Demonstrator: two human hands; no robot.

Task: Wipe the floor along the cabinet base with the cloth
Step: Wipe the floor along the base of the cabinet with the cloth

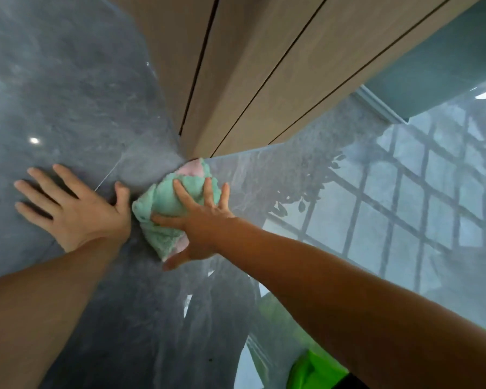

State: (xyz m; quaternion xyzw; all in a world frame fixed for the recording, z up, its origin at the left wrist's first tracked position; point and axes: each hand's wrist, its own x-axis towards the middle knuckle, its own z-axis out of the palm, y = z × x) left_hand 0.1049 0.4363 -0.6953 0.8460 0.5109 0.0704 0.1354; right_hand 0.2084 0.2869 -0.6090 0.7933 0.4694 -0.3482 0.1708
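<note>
A green and pink fluffy cloth [163,200] lies bunched on the glossy grey stone floor [76,88], its far end touching the bottom corner of the wooden cabinet [236,80]. My right hand [199,220] presses down on the cloth with fingers spread over it and the thumb under its near edge. Just left of the cloth, my left hand [73,206] rests flat on the floor, fingers apart, holding nothing.
The cabinet base runs away to the right along the floor [306,133], with dark gaps between its panels. The floor on the right mirrors a window grid [404,206]. A teal wall with a skirting strip [382,105] stands at the far right. Bright green fabric [314,369] shows at the bottom.
</note>
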